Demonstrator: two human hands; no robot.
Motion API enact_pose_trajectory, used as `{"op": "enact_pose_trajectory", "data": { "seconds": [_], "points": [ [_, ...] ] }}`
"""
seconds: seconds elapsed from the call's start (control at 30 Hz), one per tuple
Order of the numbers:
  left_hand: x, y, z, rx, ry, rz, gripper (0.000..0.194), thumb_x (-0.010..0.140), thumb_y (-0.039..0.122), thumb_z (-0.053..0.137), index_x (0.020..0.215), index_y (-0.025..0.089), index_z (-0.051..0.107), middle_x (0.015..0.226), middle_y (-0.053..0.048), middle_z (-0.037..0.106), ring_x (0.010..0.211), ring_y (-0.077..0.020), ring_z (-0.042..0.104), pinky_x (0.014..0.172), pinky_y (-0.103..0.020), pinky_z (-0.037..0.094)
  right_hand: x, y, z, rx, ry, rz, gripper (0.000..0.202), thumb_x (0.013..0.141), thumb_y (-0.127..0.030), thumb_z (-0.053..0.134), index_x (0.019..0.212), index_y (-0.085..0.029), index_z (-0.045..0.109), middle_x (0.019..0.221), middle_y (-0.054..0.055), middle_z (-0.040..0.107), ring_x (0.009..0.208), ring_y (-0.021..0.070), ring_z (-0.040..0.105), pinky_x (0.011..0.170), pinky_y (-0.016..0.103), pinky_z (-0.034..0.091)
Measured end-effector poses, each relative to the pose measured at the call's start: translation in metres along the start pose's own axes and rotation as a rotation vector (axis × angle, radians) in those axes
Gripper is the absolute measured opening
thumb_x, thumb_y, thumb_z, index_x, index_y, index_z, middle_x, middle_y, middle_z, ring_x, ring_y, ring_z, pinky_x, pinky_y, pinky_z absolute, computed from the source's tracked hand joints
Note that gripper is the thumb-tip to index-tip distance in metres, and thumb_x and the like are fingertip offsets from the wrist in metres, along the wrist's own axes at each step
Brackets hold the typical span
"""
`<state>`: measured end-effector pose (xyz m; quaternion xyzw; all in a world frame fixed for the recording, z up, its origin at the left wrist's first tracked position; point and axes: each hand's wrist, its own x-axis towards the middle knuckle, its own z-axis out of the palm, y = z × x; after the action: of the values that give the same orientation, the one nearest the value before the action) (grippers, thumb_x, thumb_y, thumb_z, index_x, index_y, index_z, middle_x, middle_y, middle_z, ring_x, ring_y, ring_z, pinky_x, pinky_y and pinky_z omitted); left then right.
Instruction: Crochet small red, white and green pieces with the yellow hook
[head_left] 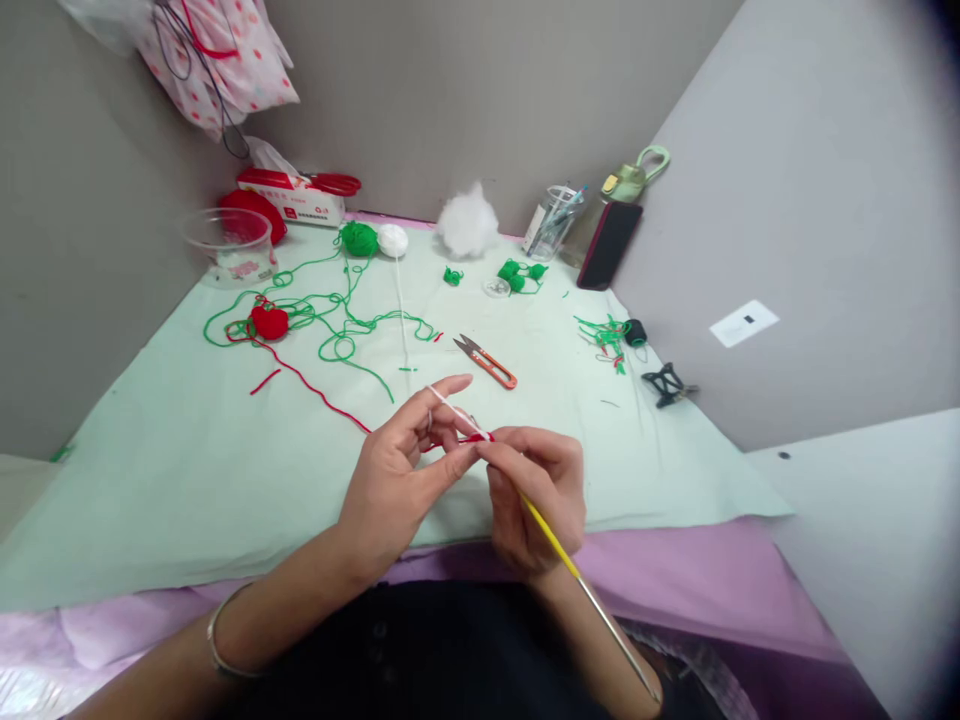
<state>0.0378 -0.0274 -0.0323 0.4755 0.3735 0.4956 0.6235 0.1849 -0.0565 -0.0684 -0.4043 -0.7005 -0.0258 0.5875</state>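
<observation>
My right hand (541, 495) is closed around a crochet hook (551, 535) with a yellow grip and a metal end that slants down toward my right forearm. The hook's working tip is mostly hidden at my fingertips. Between thumb and fingers, my left hand (409, 460) pinches a small red and white crochet piece (480, 437). White yarn (442, 400) passes over the raised left index finger. From the ball of white yarn (393, 240) a strand runs toward that hand. A red strand (322, 395) leads from the red yarn ball (270, 322) to my left fingers.
Orange thread snips (487, 363) lie just beyond my hands. Green yarn (360, 238) tangles across the left side. White stuffing (466, 222), small green pieces (517, 275), a clear cup (553, 222), and a leaning phone (610, 246) stand behind. A plastic tub (232, 250) sits back left; yarn scraps (606, 340) lie right.
</observation>
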Motion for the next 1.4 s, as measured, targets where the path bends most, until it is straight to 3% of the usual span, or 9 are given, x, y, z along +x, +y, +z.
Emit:
{"op": "enact_pose_trajectory", "data": {
  "seconds": [0.23, 0.33, 0.47, 0.63, 0.83, 1.0, 1.13, 1.23, 1.4],
  "points": [
    [0.002, 0.003, -0.005, -0.268, -0.15, -0.254, 0.061, 0.084, 0.025, 0.085, 0.141, 0.023, 0.064, 0.086, 0.002, 0.066, 0.08, -0.011, 0.059, 0.081, -0.025, 0.048, -0.001, 0.009, -0.004, -0.059, -0.006, -0.161, 0.047, 0.092, -0.001, 0.066, 0.132, -0.026, 0.073, 0.105, 0.008, 0.071, 0.095, 0.021, 0.071, 0.077, 0.035, 0.064],
    [0.005, 0.006, -0.011, -0.337, -0.218, -0.36, 0.062, 0.082, 0.026, 0.087, 0.14, 0.019, 0.065, 0.081, 0.003, 0.066, 0.073, -0.0097, 0.056, 0.074, -0.024, 0.046, 0.006, 0.009, -0.011, 0.121, -0.09, -0.057, 0.043, 0.095, -0.004, 0.063, 0.129, -0.027, 0.073, 0.107, 0.007, 0.073, 0.093, 0.0199, 0.072, 0.075, 0.034, 0.063],
    [0.008, 0.009, -0.019, -0.234, -0.168, -0.282, 0.055, 0.08, 0.022, 0.087, 0.133, 0.021, 0.07, 0.08, 0.003, 0.066, 0.073, -0.0092, 0.057, 0.075, -0.023, 0.047, 0.017, 0.005, -0.017, 0.418, -0.099, 0.252, 0.025, 0.1, -0.012, 0.06, 0.114, -0.024, 0.077, 0.094, 0.005, 0.074, 0.088, 0.0195, 0.071, 0.076, 0.036, 0.06],
    [0.007, 0.007, -0.019, -0.138, -0.119, -0.124, 0.048, 0.083, 0.02, 0.085, 0.129, 0.025, 0.073, 0.085, 0.003, 0.067, 0.081, -0.011, 0.061, 0.084, -0.025, 0.051, 0.022, 0.004, -0.013, 0.784, -0.008, 0.527, 0.02, 0.103, -0.021, 0.059, 0.1, -0.023, 0.078, 0.087, 0.003, 0.069, 0.068, 0.0147, 0.065, 0.061, 0.031, 0.055],
    [0.005, 0.003, -0.011, -0.14, -0.158, -0.138, 0.045, 0.083, 0.022, 0.085, 0.126, 0.026, 0.076, 0.088, 0.002, 0.068, 0.088, -0.0134, 0.065, 0.087, -0.027, 0.054, 0.02, 0.001, 0.0, 0.55, -0.03, 0.411, 0.02, 0.101, -0.019, 0.063, 0.107, -0.028, 0.08, 0.098, 0.005, 0.075, 0.094, 0.0193, 0.07, 0.079, 0.035, 0.06],
    [0.003, -0.003, -0.005, -0.195, -0.056, -0.115, 0.046, 0.081, 0.024, 0.087, 0.126, 0.027, 0.077, 0.088, 0.002, 0.071, 0.089, -0.0149, 0.067, 0.089, -0.028, 0.053, 0.013, -0.003, 0.009, 0.327, 0.001, 0.308, 0.028, 0.1, -0.013, 0.062, 0.115, -0.031, 0.078, 0.099, 0.005, 0.073, 0.091, 0.0192, 0.07, 0.073, 0.035, 0.062],
    [0.005, -0.006, -0.004, -0.352, -0.086, -0.281, 0.046, 0.082, 0.027, 0.086, 0.127, 0.024, 0.077, 0.091, -0.002, 0.073, 0.088, -0.0147, 0.065, 0.084, -0.025, 0.051, 0.008, 0.001, 0.01, 0.117, 0.06, 0.114, 0.04, 0.095, -0.006, 0.066, 0.122, -0.033, 0.077, 0.11, 0.007, 0.07, 0.093, 0.0196, 0.07, 0.073, 0.034, 0.06],
    [0.01, -0.005, -0.009, -0.421, -0.121, -0.376, 0.039, 0.081, 0.027, 0.086, 0.119, 0.021, 0.082, 0.092, -0.002, 0.07, 0.08, -0.0112, 0.06, 0.077, -0.022, 0.05, 0.013, 0.007, 0.004, 0.313, 0.001, 0.278, 0.029, 0.099, -0.012, 0.062, 0.114, -0.03, 0.079, 0.099, 0.004, 0.072, 0.085, 0.0182, 0.068, 0.074, 0.035, 0.057],
    [0.011, 0.002, -0.012, -0.294, -0.111, -0.257, 0.034, 0.081, 0.022, 0.085, 0.115, 0.025, 0.084, 0.084, 0.001, 0.065, 0.079, -0.0103, 0.059, 0.079, -0.021, 0.049, 0.023, 0.009, -0.002, 0.688, 0.011, 0.523, 0.017, 0.102, -0.025, 0.063, 0.101, -0.027, 0.079, 0.09, 0.002, 0.07, 0.073, 0.0149, 0.062, 0.069, 0.034, 0.053]
  ]
}}
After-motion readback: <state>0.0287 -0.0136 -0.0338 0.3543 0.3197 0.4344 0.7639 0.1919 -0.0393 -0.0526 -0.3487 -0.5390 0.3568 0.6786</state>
